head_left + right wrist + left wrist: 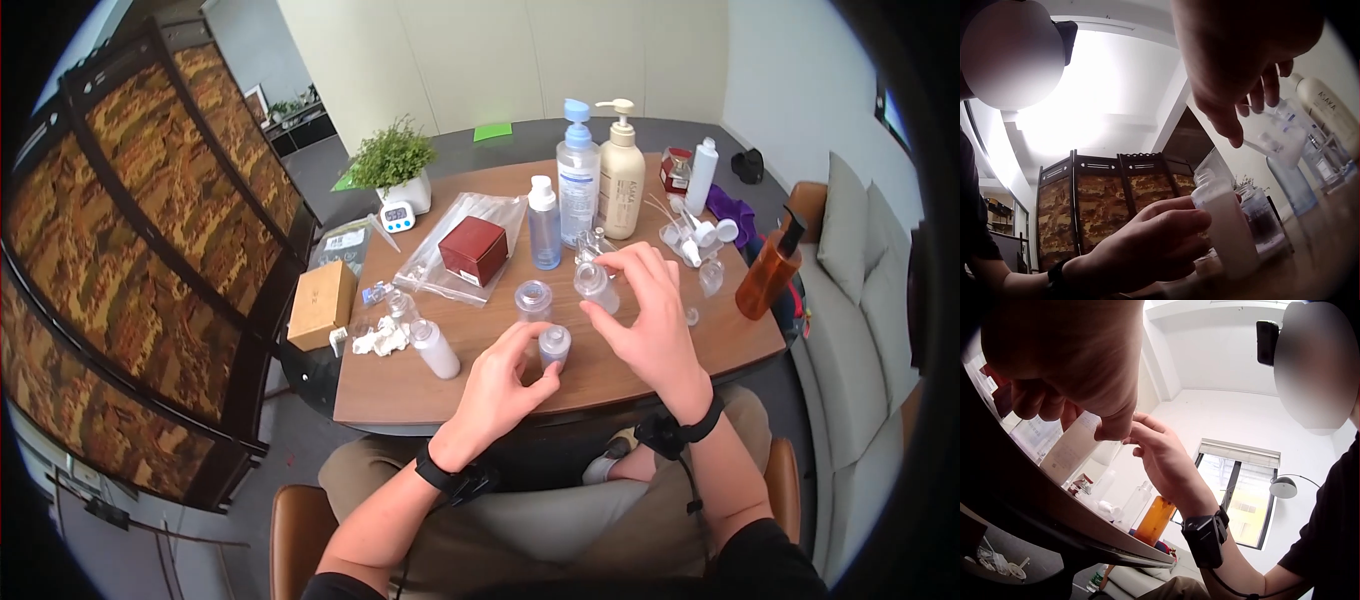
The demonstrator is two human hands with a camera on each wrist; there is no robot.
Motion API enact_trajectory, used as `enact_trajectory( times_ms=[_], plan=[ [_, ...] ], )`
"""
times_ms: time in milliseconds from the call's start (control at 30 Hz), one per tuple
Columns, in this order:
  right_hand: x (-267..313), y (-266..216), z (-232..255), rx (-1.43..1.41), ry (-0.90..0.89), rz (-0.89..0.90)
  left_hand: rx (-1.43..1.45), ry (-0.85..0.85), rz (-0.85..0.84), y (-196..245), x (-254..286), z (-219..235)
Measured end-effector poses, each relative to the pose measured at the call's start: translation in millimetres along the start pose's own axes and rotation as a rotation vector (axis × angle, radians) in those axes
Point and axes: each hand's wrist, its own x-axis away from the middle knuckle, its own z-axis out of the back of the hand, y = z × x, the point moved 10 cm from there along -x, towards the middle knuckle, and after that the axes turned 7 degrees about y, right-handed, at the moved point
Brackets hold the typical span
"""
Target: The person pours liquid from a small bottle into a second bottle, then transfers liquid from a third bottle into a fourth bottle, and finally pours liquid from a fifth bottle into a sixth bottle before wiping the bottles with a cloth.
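My left hand (505, 385) holds a small clear bottle (554, 346) upright near the table's front edge, thumb and index finger on either side. In the right wrist view this bottle (1227, 222) has an uncapped narrow neck and looks cloudy white. My right hand (650, 310) pinches a small clear plastic container (598, 290), tilted, between thumb and fingers, higher and to the right of the bottle. The right wrist view shows this container (1288, 147) below the fingers. A clear round jar (533, 298) stands just behind the left hand's bottle.
To the left stand a whitish bottle (436, 350), crumpled tissue (382, 337) and a cardboard box (322, 305). A dark red box (474, 250) lies on a plastic bag (425, 262). Behind are pump bottles (578, 185); an amber pump bottle (768, 275) stands at the right edge.
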Motion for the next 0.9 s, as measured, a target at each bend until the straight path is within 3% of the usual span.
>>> enact_trajectory(
  times_ms=[167,333,900],
  plan=[
    [10.5,36.7,-7.7,-0.044,-0.106,-0.232,-0.039,0.004,0.046,-3.3,1.6,0.1],
    [16.7,55.2,-9.1,-0.096,-0.066,-0.258,-0.081,-0.004,0.057,-8.8,2.1,-0.6],
    [27.4,71.3,-22.1,-0.128,-0.265,-0.399,-0.118,0.023,0.085,-9.3,-1.2,2.3]
  ],
)
